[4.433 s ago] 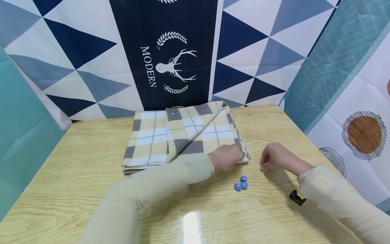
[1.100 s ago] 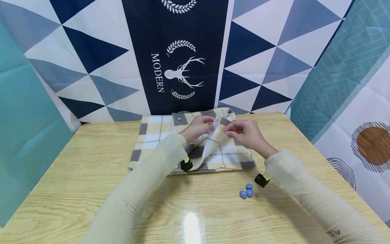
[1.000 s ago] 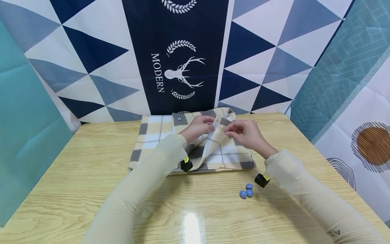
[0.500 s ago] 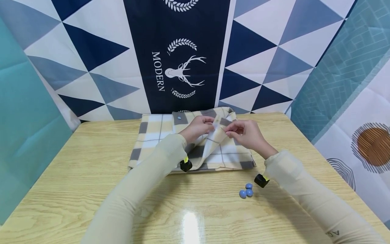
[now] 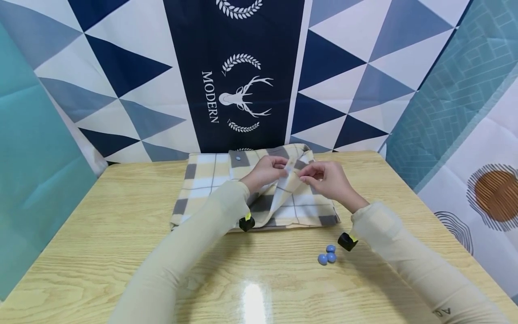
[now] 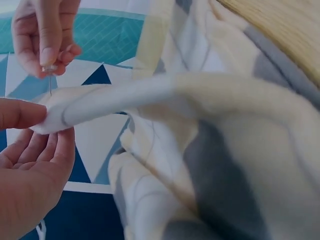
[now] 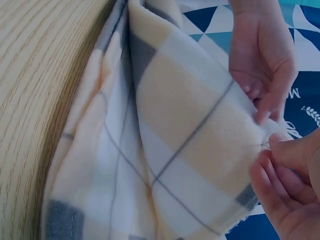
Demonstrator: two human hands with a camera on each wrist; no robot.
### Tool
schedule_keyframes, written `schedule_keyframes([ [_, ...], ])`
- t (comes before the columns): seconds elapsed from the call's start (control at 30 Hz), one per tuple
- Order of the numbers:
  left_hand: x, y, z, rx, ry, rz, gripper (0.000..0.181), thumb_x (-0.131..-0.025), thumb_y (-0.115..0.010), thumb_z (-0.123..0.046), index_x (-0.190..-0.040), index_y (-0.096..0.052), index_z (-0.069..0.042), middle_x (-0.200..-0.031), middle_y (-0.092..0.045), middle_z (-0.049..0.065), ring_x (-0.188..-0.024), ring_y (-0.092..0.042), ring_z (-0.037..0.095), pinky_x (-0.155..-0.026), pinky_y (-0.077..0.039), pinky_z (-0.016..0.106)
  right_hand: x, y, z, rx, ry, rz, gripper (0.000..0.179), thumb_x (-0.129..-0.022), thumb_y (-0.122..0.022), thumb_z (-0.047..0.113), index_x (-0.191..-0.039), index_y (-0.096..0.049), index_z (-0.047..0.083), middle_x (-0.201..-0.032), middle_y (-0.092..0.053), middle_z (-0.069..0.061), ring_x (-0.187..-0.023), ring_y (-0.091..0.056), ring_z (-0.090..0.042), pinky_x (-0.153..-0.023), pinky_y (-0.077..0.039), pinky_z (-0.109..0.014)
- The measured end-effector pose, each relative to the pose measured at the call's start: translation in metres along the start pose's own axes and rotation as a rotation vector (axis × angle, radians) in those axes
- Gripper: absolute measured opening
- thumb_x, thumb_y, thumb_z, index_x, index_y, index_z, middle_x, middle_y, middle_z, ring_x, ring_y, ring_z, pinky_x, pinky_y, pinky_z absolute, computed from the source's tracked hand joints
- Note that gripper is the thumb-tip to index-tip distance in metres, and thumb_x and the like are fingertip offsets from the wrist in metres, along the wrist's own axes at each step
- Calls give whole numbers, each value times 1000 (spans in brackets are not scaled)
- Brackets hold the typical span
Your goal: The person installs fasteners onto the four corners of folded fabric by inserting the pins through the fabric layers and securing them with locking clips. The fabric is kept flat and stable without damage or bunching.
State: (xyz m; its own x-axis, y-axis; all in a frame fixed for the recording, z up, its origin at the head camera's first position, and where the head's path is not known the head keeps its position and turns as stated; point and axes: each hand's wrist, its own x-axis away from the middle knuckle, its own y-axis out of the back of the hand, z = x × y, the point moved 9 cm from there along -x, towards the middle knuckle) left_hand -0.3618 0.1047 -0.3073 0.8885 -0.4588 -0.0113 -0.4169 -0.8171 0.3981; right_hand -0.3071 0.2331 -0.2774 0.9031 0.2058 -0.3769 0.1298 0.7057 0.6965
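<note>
Cloth (image 5: pixel 263 204), plaid and folded, lies against the table's (image 5: pixel 101 225) back edge. Lone disc (image 5: pixel 238 158) on it near its far edge, left of middle; fixed or loose, cannot tell. If loose, a tug on the fold could slide it off. Left hand (image 5: pixel 265 173) pinches a raised flap, thumb above, fingers under. Main hazard, in my judgement: those fingers sit right behind the flap, so a tip pushed through could prick them. Pin (image 6: pixel 50 85) stands point down at the flap; whether it has entered is not clear. A slack flap would likely let it skid or enter askew. Right hand (image 5: pixel 325 179) pinches the pin by its small head; poor purchase, could slip. Three discs (image 5: pixel 329 256) sit together off the cloth's near right corner; the wrist camera (image 5: pixel 347 241) hangs close by and might scatter them if the arm drops.
</note>
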Motion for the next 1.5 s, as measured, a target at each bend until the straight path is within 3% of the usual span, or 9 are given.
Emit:
schedule_keyframes([
  [0.1, 6, 0, -14, -114, -113, -28, 34, -87, -63, -1, -121, -63, 0, -115, -69, 16, -108, -66, 24, -89, -54, 23, -1, 3, 1, 4, 11, -32, 24, -82, -74, 8, -105, -67, 2, -100, -70, -15, -87, -66, -21, -77, -58, -30],
  [0.27, 17, -4, -41, -298, -312, -95, 23, -87, -65, -1, -110, -67, -1, -104, -73, 13, -97, -70, 20, -82, -55, 18, -5, 8, 5, 59, 82, -52, 58, -78, -79, 7, -129, -52, -1, -129, -57, -21, -117, -55, -37, -98, -50, -50],
  [0.37, 23, -5, -50, -327, -376, -125, 18, -87, -66, -1, -105, -68, -2, -101, -73, 11, -93, -71, 17, -78, -54, 14, -8, 6, 6, 132, 118, -17, 59, -79, -78, 12, -132, -53, 4, -132, -58, -18, -99, -61, -36, -91, -52, -48],
  [0.5, 26, -3, -52, -282, -394, -121, 19, -85, -69, -1, -104, -68, -2, -100, -73, 12, -91, -71, 18, -77, -54, 13, -9, 3, 5, 145, 129, 26, 38, -81, -76, 16, -115, -65, 5, -114, -69, -16, -80, -62, -33, -82, -51, -47],
  [0.6, 24, -1, -45, -201, -373, -106, 24, -81, -74, -2, -105, -69, -2, -100, -73, 12, -92, -70, 18, -79, -55, 14, -8, 4, 3, 113, 133, 20, 23, -81, -77, 14, -100, -68, 4, -98, -71, -15, -91, -65, -31, -91, -52, -51],
  [0.8, 22, 1, -34, -109, -348, -113, 33, -74, -81, -4, -105, -68, -2, -99, -73, 13, -91, -70, 19, -78, -55, 16, -8, 5, 1, 74, 186, -27, 21, -76, -80, 11, -94, -70, 6, -81, -69, -7, -79, -64, -16, -81, -56, -37],
  [0.97, 22, 1, -34, -105, -388, -156, 30, -75, -79, -3, -102, -68, 0, -98, -73, 15, -89, -71, 21, -75, -55, 15, -11, 6, -1, 45, 207, -68, 18, -74, -82, 9, -88, -72, 8, -74, -68, -4, -70, -55, -3, -70, -50, -20],
  [1.17, 28, 0, -39, -158, -477, -226, 23, -78, -77, -4, -99, -69, 1, -93, -74, 14, -83, -71, 21, -72, -56, 18, -11, 9, -5, -2, 190, -128, 7, -74, -80, 3, -79, -75, 5, -69, -69, -7, -65, -51, 1, -64, -46, -21],
  [1.5, 32, -2, -44, -221, -555, -264, 16, -84, -72, -5, -99, -68, 0, -92, -73, 13, -81, -70, 19, -72, -54, 15, -9, 11, 6, 71, 267, -186, 4, -78, -75, 1, -81, -74, 4, -67, -67, -6, -60, -50, -14, -55, -39, -23],
])
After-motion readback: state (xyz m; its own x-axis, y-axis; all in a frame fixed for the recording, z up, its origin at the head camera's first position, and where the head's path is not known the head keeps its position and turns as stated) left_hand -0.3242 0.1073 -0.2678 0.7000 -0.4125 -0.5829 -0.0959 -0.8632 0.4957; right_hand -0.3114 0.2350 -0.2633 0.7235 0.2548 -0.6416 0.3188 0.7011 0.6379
